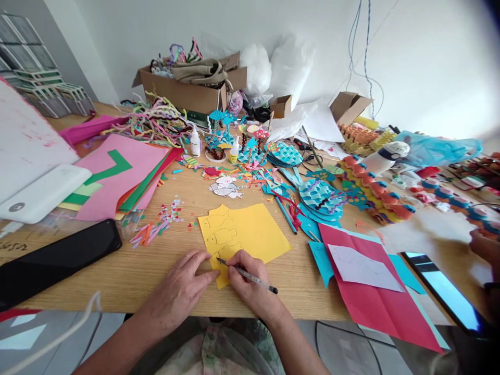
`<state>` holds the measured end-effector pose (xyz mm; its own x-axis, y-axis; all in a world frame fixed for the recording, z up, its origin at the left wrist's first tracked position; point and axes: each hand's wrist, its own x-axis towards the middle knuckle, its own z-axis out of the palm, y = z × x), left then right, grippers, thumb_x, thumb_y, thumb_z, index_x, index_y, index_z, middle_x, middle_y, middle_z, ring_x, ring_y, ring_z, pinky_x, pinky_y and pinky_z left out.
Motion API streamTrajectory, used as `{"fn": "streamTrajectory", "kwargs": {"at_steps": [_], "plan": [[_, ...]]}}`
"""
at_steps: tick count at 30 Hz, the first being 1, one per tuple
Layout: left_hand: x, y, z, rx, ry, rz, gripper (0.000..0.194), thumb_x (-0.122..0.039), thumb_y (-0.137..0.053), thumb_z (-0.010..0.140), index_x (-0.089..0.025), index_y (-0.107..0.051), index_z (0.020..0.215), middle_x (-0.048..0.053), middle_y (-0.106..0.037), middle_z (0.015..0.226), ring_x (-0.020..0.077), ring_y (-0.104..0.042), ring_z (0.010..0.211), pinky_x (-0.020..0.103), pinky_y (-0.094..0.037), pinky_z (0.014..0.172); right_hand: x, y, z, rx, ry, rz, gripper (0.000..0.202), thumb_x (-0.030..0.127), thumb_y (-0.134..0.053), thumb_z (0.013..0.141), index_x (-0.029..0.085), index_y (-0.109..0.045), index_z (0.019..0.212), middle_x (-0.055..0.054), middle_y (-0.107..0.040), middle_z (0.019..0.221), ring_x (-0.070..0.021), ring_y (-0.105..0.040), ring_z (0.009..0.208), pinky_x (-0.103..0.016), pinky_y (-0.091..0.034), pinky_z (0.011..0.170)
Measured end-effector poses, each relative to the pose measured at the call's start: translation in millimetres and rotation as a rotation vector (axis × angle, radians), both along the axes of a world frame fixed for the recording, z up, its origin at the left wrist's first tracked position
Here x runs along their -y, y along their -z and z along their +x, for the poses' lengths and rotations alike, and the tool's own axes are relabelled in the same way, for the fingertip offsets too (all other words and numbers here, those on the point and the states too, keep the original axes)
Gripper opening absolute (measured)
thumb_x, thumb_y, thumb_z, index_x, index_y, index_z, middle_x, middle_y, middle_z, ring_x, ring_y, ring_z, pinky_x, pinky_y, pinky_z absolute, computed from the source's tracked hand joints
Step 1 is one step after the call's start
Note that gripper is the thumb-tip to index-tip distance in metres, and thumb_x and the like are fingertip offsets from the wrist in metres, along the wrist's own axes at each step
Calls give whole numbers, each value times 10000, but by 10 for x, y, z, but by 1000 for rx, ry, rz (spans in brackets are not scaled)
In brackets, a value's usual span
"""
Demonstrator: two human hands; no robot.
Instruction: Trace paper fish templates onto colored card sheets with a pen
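Observation:
Yellow paper (pixel 261 229) lies on the table in front of me, with fish outlines drawn along its left side. My right hand (pixel 250 276) grips a pen (pixel 255 279), its tip at the paper near the lowest drawing. Flat beside it, my left hand (pixel 187 284) rests with fingers apart, the fingertips on the paper's lower left edge. Just beyond the yellow paper lie white fish cutouts (pixel 225 188) with drawn lines. Part of the lowest drawing is hidden by my right hand.
A black phone (pixel 62 260) and coloured paper sheets (pixel 117 172) lie left. Paper scraps (pixel 160 221), glue bottles (pixel 195 141) and blue paper crafts (pixel 318 195) spread beyond. Red paper (pixel 375 307) and another phone (pixel 445 291) lie right, near another person's hand (pixel 486 250).

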<state>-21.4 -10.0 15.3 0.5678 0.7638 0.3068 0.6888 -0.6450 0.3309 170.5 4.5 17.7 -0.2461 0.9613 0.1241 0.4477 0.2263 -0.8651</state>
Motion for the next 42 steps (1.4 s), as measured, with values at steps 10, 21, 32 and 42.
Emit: {"fn": "streamTrajectory", "kwargs": {"at_steps": [10,21,32,42], "plan": [[9,20,3,2,-10,-12,330,-67,-447,838,-245,-613,1060,77,-482,1162,228,-431,1116,397,-462,907,0,2,-1,-7,13,-17,72,151,-468,746,176,-534,734,56,-483,530,-74,-403,455,-180,-312,460],[10,14,9,23,-13,2,323,-70,-446,840,-243,-625,1045,77,-497,1148,230,-443,1104,397,-465,904,1,-12,-4,-1,5,-4,75,145,-468,746,177,-534,731,58,-478,523,-69,-385,452,-178,-310,454],[13,-16,15,21,-23,2,313,-71,-459,832,-240,-629,1033,75,-502,1147,228,-448,1106,389,-464,908,-2,-26,-4,6,7,-4,79,153,-464,745,177,-536,723,53,-486,522,-75,-410,454,-180,-318,454],[12,27,10,25,-24,-14,329,-63,-461,827,-252,-621,1044,67,-498,1159,227,-442,1117,394,-459,916,-6,-35,-8,-8,13,-15,77,157,-461,739,183,-528,713,53,-487,522,-80,-416,453,-183,-327,458]]}}
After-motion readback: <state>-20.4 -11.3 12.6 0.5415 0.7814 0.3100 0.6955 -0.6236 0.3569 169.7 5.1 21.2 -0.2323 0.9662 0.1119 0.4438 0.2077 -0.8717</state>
